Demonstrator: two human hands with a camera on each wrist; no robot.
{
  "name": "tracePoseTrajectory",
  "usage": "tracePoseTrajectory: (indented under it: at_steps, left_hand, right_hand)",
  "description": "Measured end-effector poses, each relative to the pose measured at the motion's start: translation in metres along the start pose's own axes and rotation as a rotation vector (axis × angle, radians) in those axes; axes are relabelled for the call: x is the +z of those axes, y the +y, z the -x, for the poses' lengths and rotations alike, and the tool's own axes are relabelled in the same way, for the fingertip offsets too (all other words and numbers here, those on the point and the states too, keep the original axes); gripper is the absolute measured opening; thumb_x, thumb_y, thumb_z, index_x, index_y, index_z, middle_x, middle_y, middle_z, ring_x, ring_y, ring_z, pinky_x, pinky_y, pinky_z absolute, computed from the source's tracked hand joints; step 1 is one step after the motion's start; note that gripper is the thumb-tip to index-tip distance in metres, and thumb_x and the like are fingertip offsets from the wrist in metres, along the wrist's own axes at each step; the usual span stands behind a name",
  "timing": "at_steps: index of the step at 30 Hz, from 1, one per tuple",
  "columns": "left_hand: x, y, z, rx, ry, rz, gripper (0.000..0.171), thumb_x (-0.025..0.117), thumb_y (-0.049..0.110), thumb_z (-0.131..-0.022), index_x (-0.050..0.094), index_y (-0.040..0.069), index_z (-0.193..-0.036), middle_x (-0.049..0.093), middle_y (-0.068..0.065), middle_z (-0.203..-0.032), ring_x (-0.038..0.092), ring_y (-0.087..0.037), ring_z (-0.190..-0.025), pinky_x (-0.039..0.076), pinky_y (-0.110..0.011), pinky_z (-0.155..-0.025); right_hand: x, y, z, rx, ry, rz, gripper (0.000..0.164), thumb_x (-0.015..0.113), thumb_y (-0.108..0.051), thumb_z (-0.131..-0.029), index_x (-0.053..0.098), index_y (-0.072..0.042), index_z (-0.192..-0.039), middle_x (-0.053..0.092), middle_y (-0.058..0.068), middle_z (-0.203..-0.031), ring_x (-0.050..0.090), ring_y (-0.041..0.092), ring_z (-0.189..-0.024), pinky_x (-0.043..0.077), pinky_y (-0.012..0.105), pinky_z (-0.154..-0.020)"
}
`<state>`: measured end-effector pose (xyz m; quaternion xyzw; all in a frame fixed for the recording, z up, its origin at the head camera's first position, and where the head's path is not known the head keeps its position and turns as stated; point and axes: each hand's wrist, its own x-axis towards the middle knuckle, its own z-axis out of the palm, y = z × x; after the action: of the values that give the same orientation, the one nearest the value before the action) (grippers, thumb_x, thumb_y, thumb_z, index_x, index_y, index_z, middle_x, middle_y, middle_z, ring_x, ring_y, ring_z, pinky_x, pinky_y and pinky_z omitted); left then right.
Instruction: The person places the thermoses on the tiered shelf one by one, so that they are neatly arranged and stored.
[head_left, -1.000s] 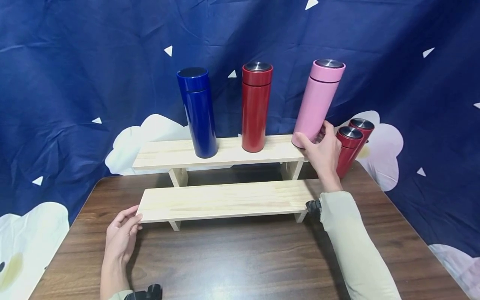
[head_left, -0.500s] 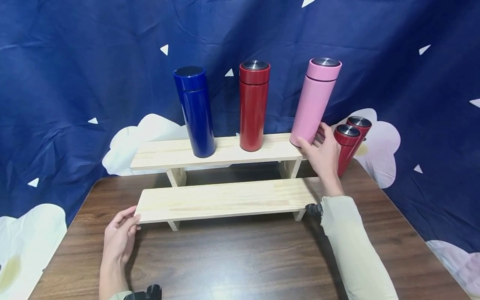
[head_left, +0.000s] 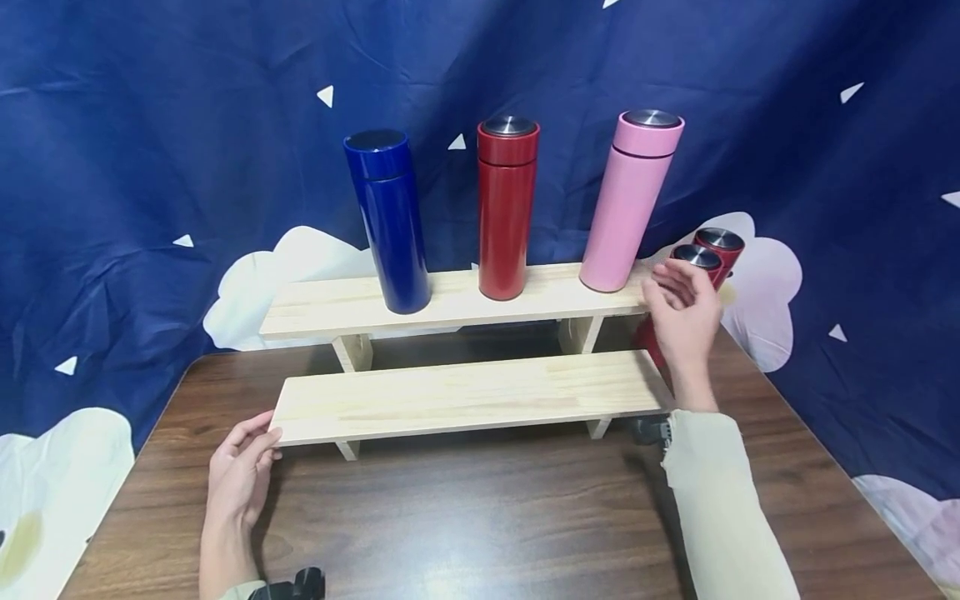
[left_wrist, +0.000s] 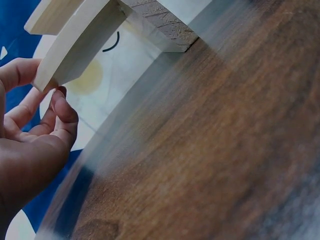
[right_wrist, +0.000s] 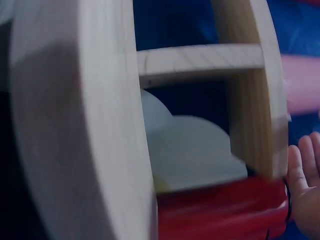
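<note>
At the left end of a two-step wooden shelf [head_left: 465, 402], my left hand [head_left: 238, 475] pinches the lower board's corner between thumb and fingers. The left wrist view shows this grip on the board's end [left_wrist: 75, 50]. My right hand [head_left: 688, 321], fingers loosely bent, holds nothing and hovers just right of the upper board [head_left: 337, 304]. A pink thermos [head_left: 630, 200] stands free on that board's right end. A red thermos [head_left: 507, 225] and a blue thermos [head_left: 393, 233] stand upright farther left. Behind my right hand, a second red thermos [head_left: 697, 257] is mostly hidden.
Another red thermos [head_left: 722, 240] is at the back right, partly covered by the one before it. The shelf stands on a brown wooden table [head_left: 450, 517]. A dark blue cloth [head_left: 225, 125] with white triangles and flower shapes hangs behind.
My right hand has let go of the pink thermos and moved right, in front of the red thermoses. The pink thermos stays on the upper board. My left hand keeps its hold.
</note>
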<state>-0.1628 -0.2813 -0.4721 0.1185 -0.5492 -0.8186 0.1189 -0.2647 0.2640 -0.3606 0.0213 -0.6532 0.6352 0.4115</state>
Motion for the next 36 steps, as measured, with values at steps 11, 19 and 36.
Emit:
tracePoseTrajectory:
  at_steps: [11, 19, 36]
  left_hand:
    - [-0.003, 0.003, 0.0, 0.0, 0.016, 0.019, 0.022, 0.067, -0.008, -0.093, 0.073, 0.006, -0.108, 0.062, -0.001, -0.092, 0.057, -0.011, -0.075, 0.049, -0.021, -0.065]
    - [-0.004, 0.001, 0.001, 0.004, 0.014, 0.03, 0.022, 0.066, -0.009, -0.093, 0.073, 0.006, -0.108, 0.062, -0.002, -0.092, 0.058, -0.011, -0.075, 0.049, -0.021, -0.065]
    - [-0.001, -0.003, 0.0, 0.009, 0.006, 0.029, 0.022, 0.065, -0.01, -0.093, 0.072, 0.005, -0.107, 0.062, -0.001, -0.09, 0.058, -0.011, -0.075, 0.048, -0.022, -0.065]
  right_hand:
    - [-0.043, 0.026, 0.005, 0.114, 0.173, 0.057, 0.043, 0.08, -0.003, -0.083, 0.065, 0.002, -0.123, 0.067, 0.005, -0.103, 0.065, 0.013, -0.091, 0.051, 0.02, -0.086]
    - [-0.065, 0.058, 0.012, 0.234, 0.203, 0.012, 0.046, 0.08, 0.002, -0.081, 0.062, 0.0, -0.123, 0.064, 0.007, -0.106, 0.063, 0.012, -0.093, 0.048, 0.019, -0.091]
    - [-0.075, 0.085, 0.02, 0.475, -0.055, 0.303, 0.073, 0.079, -0.012, -0.087, 0.04, -0.004, -0.149, 0.053, 0.016, -0.143, 0.055, 0.021, -0.126, 0.045, 0.029, -0.105]
